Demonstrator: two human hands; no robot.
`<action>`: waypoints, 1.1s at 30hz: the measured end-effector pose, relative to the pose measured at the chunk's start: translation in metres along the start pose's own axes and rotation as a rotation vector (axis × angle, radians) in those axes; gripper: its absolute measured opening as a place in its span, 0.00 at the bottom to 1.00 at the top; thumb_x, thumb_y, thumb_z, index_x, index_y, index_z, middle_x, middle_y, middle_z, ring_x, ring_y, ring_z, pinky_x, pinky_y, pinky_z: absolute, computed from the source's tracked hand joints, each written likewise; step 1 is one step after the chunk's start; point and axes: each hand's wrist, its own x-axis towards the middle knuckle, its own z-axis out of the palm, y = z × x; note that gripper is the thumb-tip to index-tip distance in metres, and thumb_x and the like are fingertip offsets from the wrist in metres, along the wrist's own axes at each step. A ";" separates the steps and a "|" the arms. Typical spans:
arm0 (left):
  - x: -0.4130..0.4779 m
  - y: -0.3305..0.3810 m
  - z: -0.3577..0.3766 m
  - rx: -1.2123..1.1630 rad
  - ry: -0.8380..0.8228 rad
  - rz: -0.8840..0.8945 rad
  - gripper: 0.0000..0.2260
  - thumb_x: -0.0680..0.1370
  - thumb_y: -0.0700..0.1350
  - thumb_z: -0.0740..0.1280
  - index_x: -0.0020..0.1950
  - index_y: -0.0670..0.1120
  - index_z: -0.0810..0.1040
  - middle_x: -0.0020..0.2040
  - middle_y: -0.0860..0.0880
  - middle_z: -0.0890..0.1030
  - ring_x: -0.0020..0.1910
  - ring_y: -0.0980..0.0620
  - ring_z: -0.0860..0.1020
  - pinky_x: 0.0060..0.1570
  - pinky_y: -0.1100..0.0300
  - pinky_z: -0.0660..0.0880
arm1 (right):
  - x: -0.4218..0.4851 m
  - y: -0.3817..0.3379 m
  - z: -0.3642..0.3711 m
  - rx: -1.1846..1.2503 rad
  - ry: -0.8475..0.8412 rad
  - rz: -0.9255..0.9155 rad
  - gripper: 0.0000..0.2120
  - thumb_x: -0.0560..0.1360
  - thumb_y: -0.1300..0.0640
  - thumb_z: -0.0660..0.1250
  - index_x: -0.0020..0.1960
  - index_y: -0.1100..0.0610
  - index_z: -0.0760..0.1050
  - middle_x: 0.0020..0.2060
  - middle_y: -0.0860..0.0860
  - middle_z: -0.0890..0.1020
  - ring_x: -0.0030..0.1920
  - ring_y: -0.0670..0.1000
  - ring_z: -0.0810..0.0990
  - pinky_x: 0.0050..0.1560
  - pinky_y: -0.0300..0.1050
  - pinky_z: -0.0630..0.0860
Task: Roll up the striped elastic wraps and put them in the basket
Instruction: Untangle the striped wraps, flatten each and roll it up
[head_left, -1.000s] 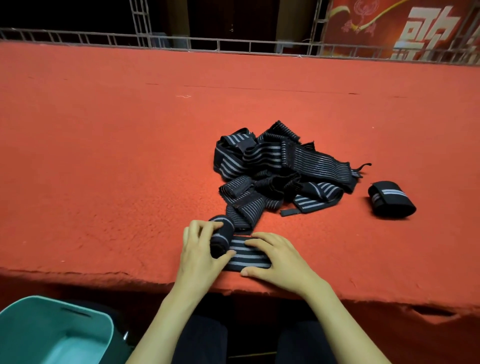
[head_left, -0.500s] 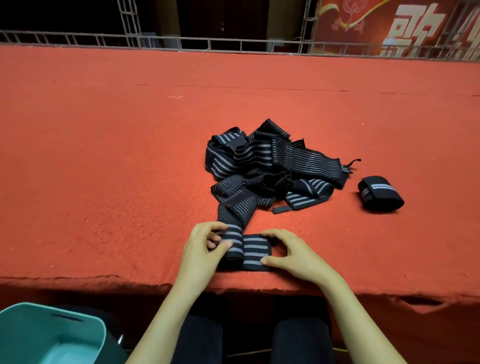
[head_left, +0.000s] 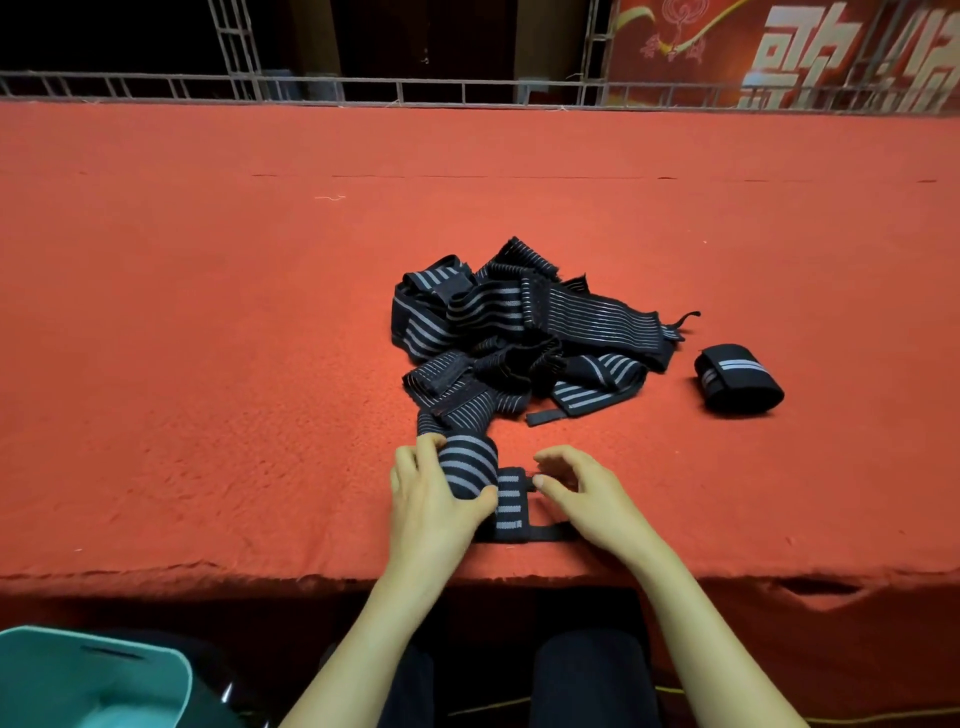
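Half-rolled wrap (head_left: 467, 467), clamped in the left grip (head_left: 436, 501) near the counter (head_left: 208, 415) edge; roll axis runs away from the wearer, its unrolled tail (head_left: 511, 506) lying flat toward the right grip (head_left: 587, 493), whose curled fingers meet its end; pinch uncertain.

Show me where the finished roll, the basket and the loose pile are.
finished roll (head_left: 740, 382), head view, on its striped top.
basket (head_left: 52, 660), head view, on its far wall.
loose pile (head_left: 587, 317), head view, on the wide ribbed band.
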 end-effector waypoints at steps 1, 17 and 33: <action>-0.002 0.004 0.004 0.032 0.027 0.060 0.29 0.67 0.51 0.74 0.64 0.49 0.66 0.58 0.51 0.66 0.60 0.50 0.66 0.58 0.59 0.66 | 0.000 0.003 -0.003 -0.005 0.024 0.006 0.08 0.77 0.56 0.66 0.55 0.47 0.75 0.54 0.46 0.79 0.56 0.44 0.76 0.58 0.37 0.70; 0.003 0.005 0.026 -0.415 -0.410 -0.200 0.23 0.68 0.54 0.76 0.58 0.47 0.75 0.53 0.51 0.79 0.51 0.54 0.79 0.53 0.60 0.75 | -0.022 0.004 -0.039 0.040 -0.056 0.220 0.22 0.72 0.37 0.67 0.59 0.49 0.72 0.40 0.49 0.83 0.39 0.47 0.83 0.47 0.49 0.80; 0.015 0.026 0.075 -0.426 -0.538 0.329 0.31 0.68 0.53 0.74 0.69 0.52 0.69 0.64 0.56 0.75 0.66 0.56 0.71 0.68 0.49 0.67 | -0.030 0.057 -0.061 0.380 -0.028 -0.094 0.32 0.67 0.67 0.73 0.69 0.55 0.66 0.64 0.48 0.76 0.66 0.46 0.73 0.66 0.39 0.68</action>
